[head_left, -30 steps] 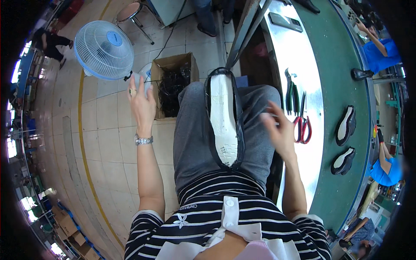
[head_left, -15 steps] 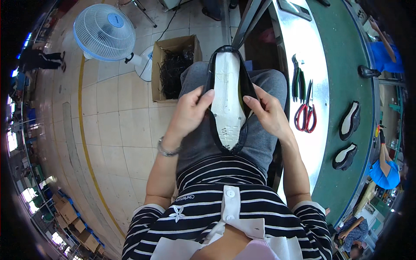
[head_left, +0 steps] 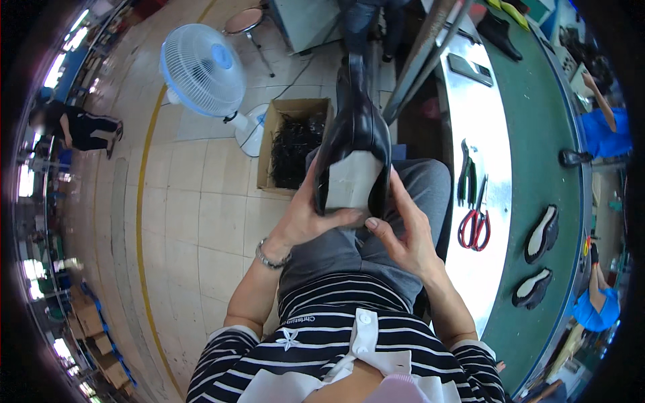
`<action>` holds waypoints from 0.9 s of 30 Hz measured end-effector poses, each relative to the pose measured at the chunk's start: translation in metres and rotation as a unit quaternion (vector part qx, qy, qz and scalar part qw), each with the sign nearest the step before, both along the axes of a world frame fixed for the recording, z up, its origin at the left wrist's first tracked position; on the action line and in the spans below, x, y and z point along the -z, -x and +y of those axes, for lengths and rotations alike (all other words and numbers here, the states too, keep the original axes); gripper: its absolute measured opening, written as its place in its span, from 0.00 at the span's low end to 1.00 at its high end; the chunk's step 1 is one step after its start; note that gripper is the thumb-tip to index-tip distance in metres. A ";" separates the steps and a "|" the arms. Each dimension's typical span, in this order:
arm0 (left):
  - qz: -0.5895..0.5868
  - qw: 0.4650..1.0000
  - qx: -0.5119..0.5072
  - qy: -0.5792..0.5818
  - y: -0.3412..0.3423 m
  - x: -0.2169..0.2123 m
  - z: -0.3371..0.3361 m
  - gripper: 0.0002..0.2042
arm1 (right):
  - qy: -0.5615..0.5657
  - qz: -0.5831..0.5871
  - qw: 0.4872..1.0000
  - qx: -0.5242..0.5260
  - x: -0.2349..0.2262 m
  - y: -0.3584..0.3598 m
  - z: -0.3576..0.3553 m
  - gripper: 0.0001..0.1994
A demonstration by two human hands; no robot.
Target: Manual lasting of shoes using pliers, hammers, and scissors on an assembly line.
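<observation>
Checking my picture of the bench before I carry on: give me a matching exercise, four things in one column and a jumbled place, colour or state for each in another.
Things
1. Shoe
2. Scissors
3. Fan
4. Box

Descriptions
A. cardboard, dark strands inside
B. black, held by left hand and right hand
C. red handles, lying on the silvery worktop
D. blue-rimmed, standing on the floor

Pairs: 1-B; 2-C; 3-D; 4-A

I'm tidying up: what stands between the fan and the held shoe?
In the head view, an open cardboard box of dark scraps stands between the fan and the shoe.
</observation>
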State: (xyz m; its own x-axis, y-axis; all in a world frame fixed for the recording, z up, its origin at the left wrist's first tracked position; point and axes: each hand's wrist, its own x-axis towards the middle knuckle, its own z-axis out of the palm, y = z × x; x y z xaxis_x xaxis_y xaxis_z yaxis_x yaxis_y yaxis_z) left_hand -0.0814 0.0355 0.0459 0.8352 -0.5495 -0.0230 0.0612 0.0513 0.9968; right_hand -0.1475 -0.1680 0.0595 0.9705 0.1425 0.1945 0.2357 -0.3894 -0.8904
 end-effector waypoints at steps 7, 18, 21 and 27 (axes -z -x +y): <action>-0.155 0.986 -0.026 -0.052 -0.032 0.029 0.022 0.53 | -0.100 -0.010 0.993 -0.060 -0.007 -0.025 0.012 0.38; -0.124 0.985 0.031 0.113 -0.029 0.007 0.029 0.56 | -0.072 0.015 0.995 -0.067 -0.023 -0.032 0.011 0.36; -0.023 0.981 0.011 0.193 -0.047 -0.022 0.018 0.58 | -0.095 0.042 0.991 -0.084 -0.033 -0.042 0.010 0.37; 0.022 0.989 -0.068 0.126 -0.072 -0.015 -0.002 0.44 | -0.076 0.175 0.976 -0.107 -0.064 -0.079 0.007 0.40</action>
State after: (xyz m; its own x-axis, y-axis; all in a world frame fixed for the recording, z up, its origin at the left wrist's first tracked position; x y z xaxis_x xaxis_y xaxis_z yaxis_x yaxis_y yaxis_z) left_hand -0.0090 0.0336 0.0605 0.9029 -0.4252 0.0628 0.0797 0.3092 0.9476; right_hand -0.0682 -0.1614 0.1236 0.9323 0.3449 -0.1087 -0.0317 -0.2216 -0.9746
